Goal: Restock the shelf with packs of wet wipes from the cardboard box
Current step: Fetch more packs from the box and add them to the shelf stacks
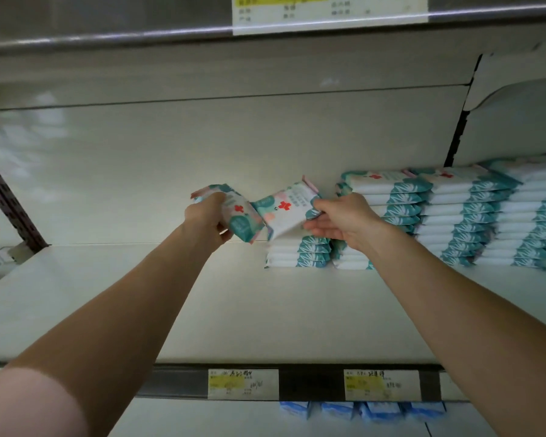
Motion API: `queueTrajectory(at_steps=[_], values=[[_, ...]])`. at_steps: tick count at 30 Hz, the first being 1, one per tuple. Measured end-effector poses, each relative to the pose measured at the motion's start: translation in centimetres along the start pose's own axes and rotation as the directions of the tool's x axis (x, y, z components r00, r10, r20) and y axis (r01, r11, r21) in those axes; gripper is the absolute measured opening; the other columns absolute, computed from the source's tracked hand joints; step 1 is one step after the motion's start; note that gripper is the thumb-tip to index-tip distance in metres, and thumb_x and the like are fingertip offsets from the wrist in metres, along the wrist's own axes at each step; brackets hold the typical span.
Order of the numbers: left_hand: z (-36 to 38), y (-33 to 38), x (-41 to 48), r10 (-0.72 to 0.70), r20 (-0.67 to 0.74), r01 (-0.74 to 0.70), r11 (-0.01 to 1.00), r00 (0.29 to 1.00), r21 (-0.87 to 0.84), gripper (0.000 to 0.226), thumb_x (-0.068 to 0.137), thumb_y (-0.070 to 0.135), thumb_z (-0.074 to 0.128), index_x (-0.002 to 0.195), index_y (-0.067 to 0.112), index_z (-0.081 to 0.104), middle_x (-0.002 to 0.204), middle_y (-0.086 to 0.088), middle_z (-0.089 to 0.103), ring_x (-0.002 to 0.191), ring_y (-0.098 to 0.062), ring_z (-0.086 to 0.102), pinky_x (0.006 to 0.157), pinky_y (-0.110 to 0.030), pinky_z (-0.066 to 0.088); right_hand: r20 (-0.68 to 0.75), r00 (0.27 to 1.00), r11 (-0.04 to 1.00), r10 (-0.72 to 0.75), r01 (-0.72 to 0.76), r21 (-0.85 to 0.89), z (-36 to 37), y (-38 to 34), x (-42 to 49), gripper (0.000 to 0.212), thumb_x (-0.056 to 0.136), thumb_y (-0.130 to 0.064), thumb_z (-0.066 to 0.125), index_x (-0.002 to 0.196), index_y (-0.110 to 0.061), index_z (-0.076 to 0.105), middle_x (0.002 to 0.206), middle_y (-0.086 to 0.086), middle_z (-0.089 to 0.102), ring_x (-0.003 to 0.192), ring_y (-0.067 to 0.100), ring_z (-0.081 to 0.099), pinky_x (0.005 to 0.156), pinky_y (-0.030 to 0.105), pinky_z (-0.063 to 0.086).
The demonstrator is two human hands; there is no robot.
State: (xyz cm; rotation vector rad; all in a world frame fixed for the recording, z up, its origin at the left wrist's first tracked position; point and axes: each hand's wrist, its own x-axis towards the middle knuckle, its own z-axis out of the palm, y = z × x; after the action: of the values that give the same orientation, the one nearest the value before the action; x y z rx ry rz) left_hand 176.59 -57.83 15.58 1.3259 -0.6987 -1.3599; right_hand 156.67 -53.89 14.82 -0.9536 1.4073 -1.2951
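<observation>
The left grip [207, 217] is closed round a pack [241, 220]. The right grip [344, 220] pinches a second pack [284, 211], tilted just above the short stack [300, 252] beneath it. Released at that tilt, it could slide off, or the neighbouring pack might knock it.

**Single view**, from a wide-angle camera worn on the person's head. It faced forward into the bay, above the shelf [234, 310] and below the upper shelf rail [139, 36]. The left forearm [123, 310] and right forearm [454, 310] ran in from the bottom corners. The left hand [205, 216] and right hand [344, 219] lay near frame centre, within reach. Straight edges bowed toward the margins.
</observation>
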Motion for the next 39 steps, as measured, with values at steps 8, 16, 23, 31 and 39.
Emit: queueTrajectory(at_steps=[8,16,23,31,39], values=[[-0.4,0.8,1.2,0.024,-0.176,-0.047,0.990,0.984,-0.132,0.027,0.096,0.023,0.046,0.121,0.014,0.053,0.112,-0.006,0.065,0.098,-0.022,0.064,0.069,-0.035,0.053,-0.187,0.982,0.993,-0.022,0.001,-0.115,1.6,2.6,1.7,0.020,0.099,-0.017,0.050,0.108,0.001,0.054,0.073,0.014,0.069,0.054,0.017,0.068,0.045,0.023,0.053],[0.8,0.3,0.9,0.008,-0.063,-0.010,1.000,0.998,-0.028,0.018,0.093,0.024,0.047,0.104,0.014,0.057,0.083,-0.003,0.064,0.065,-0.014,0.057,0.056,-0.026,0.045,-0.268,0.949,0.861,-0.169,0.010,-0.509,2.1,3.9,2.3,0.024,0.101,-0.023,0.039,0.102,0.000,0.045,0.062,0.007,0.065,0.038,0.008,0.060,0.043,0.021,0.052],[1.9,-0.9,0.9,-0.022,0.141,0.019,1.000,0.990,0.024,0.006,0.093,0.002,0.050,0.093,0.006,0.055,0.094,-0.016,0.067,0.077,-0.024,0.067,0.062,-0.033,0.058,-0.208,0.912,0.657,-0.354,0.084,-0.749,1.3,3.7,1.9,0.030,0.099,-0.033,0.038,0.113,-0.007,0.043,0.090,0.011,0.066,0.081,0.029,0.063,0.069,0.035,0.047],[3.2,-0.9,0.6,-0.089,0.245,0.087,0.996,0.965,0.022,0.010,0.094,0.000,0.046,0.095,0.007,0.054,0.083,-0.012,0.067,0.065,-0.020,0.067,0.064,-0.032,0.058,-0.008,0.952,0.650,-0.305,0.202,-0.732,1.3,0.3,0.4,0.043,0.092,-0.046,0.052,0.126,-0.020,0.054,0.115,0.002,0.064,0.086,0.021,0.067,0.072,0.031,0.052],[3.7,1.5,0.6,-0.009,0.404,-0.035,0.994,0.915,0.103,0.006,0.091,0.013,0.059,0.094,0.008,0.061,0.092,-0.011,0.069,0.073,-0.023,0.068,0.071,-0.035,0.058,0.189,0.938,0.746,-0.290,0.346,-0.569,2.1,-4.1,0.3,0.067,0.083,-0.023,0.069,0.142,-0.017,0.036,0.109,0.002,0.062,0.082,0.015,0.061,0.060,0.025,0.051]])
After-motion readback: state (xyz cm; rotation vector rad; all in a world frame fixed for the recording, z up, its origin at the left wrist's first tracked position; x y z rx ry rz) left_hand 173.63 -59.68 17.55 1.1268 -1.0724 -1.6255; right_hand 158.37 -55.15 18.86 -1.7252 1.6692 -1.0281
